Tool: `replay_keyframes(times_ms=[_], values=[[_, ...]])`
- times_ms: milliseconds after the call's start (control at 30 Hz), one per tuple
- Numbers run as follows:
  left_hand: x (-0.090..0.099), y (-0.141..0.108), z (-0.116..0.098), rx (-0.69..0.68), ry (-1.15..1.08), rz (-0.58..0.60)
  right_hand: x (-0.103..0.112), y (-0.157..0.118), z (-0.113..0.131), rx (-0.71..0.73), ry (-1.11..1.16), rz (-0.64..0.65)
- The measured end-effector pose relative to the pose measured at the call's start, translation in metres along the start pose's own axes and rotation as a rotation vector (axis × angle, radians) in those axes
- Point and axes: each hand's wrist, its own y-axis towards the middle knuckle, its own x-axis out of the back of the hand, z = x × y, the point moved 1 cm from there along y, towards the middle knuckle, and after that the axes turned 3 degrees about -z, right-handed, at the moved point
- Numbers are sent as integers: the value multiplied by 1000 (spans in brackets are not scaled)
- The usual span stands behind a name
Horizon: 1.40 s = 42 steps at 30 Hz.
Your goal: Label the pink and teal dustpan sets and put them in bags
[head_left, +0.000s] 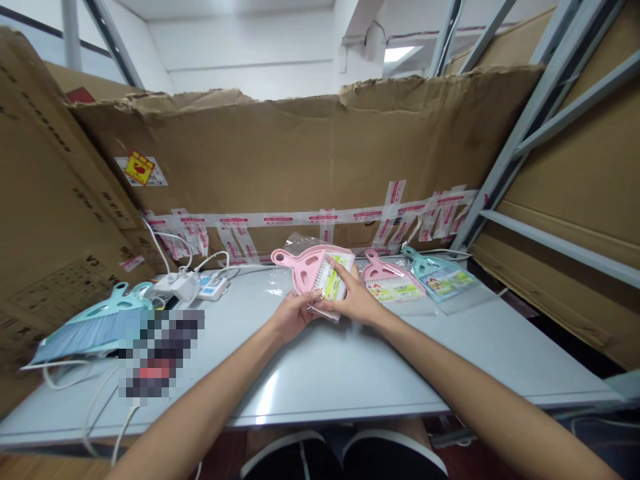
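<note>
Pink plastic dustpan (300, 263) in a clear film bag (320, 310) is held just above the table (325, 380), toward its far edge. Right hand (353, 297) is partly closed over the front, on the white-bristled brush (333, 279). Left hand (295, 317) is half-curled, gripping the bag's lower edge. Second pink dustpan (387, 283) and teal dustpan (437, 275) lie bagged to the right. Blue-bristled teal set (95, 327) lies far left; no bag can be made out. Smooth moulded plastic, crinkled film.

Bright light from the ceiling lamp (399, 55) leaves a white glare on the tabletop (267, 397) below the left hand (295, 317); the frame's edges bow with wide-angle distortion.
</note>
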Motion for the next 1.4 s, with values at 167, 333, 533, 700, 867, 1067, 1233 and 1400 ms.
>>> replay_keyframes(times_ms=[167, 333, 533, 700, 867, 1067, 1233, 1400], values=[[-3, 0, 1, -39, 28, -49, 4, 0, 2, 27, -1, -15], [2, 3, -1, -58, -19, -72, 7, 0, 4, 94, 81, -25], [9, 6, -7, -75, -94, -99, 10, 2, 8, 124, 337, -177], [11, 7, -10, -80, -123, -126, 6, 1, 9, 128, 338, -203], [13, 8, -7, -76, -120, -147, 0, -3, 10, 119, 310, -158], [12, 7, -7, -82, -139, -152, 0, -2, 11, 161, 287, -85], [9, 3, -8, -46, -154, -161, 6, 0, 12, 188, 288, -46], [3, -1, -11, -32, -162, -131, 5, 1, 16, 154, 370, -26]])
